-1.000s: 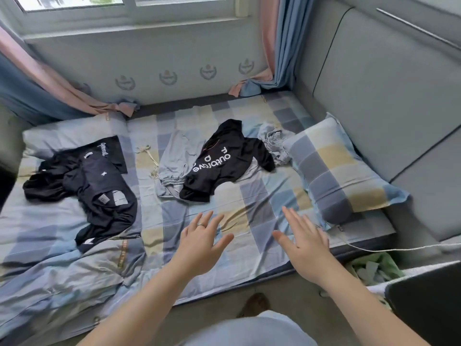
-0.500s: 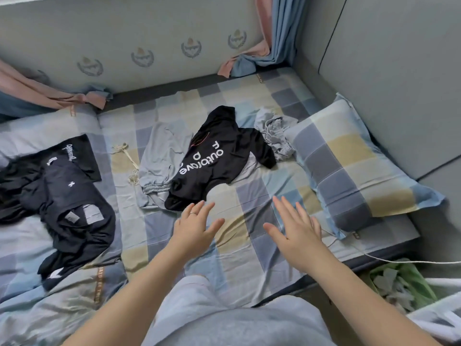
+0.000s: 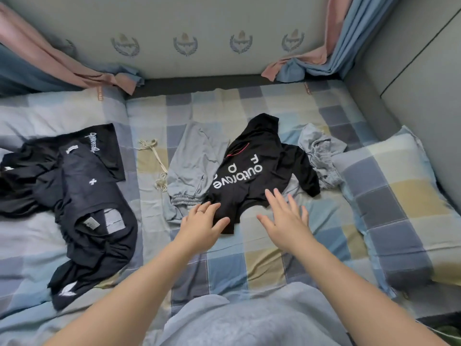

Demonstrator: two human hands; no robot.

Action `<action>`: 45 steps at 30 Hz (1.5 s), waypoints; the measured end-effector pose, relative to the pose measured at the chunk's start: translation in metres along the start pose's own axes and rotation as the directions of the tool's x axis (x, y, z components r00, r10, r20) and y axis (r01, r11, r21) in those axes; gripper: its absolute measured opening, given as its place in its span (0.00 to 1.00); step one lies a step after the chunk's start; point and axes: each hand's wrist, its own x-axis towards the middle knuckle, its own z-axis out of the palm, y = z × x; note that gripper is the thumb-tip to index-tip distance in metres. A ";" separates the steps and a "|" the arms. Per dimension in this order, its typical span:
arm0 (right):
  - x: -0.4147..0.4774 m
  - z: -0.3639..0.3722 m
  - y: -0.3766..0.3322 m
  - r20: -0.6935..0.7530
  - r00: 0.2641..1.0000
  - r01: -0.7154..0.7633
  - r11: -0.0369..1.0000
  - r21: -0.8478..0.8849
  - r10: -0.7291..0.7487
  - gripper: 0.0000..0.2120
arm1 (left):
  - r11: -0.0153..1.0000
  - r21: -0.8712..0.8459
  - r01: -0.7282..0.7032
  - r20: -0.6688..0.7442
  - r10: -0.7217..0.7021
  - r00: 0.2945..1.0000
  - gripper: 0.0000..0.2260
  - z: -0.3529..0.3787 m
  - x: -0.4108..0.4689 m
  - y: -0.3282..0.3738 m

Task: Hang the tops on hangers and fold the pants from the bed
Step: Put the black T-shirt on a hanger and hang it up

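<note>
A black top with white lettering (image 3: 252, 168) lies spread in the middle of the checked bed (image 3: 262, 258). Grey pants (image 3: 194, 161) lie partly under its left side, and a crumpled grey garment (image 3: 319, 156) sits at its right. A heap of black clothes (image 3: 82, 203) covers the bed's left part. My left hand (image 3: 202, 223), fingers straight, reaches the top's near hem. My right hand (image 3: 287, 218) hovers open, fingers spread, by the hem's right end. Neither hand holds anything.
A checked pillow (image 3: 399, 201) lies at the right, against a grey padded wall (image 3: 424, 78). Pink and blue curtains (image 3: 321, 56) hang down to the bed's far corners. A beige cord (image 3: 157, 161) lies left of the grey pants.
I have leaned in over the bed. Both hands have moved forward from the bare sheet to the near hem of the black lettered top.
</note>
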 end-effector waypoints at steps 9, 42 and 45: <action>0.135 -0.021 0.036 0.093 0.992 0.099 0.982 -0.161 -0.085 0.33 | 0.983 -0.106 0.148 -0.034 -0.153 0.988 0.28 0.009 0.107 -0.007; 0.667 0.184 0.112 -0.356 0.825 0.402 0.898 -0.177 -0.439 0.07 | 0.962 0.202 0.182 -0.533 -0.048 0.845 0.25 0.180 0.608 -0.068; 0.667 0.183 0.112 -0.377 0.817 0.406 0.899 -0.163 -0.437 0.08 | 0.963 0.205 0.175 -0.541 -0.038 0.840 0.25 0.178 0.609 -0.067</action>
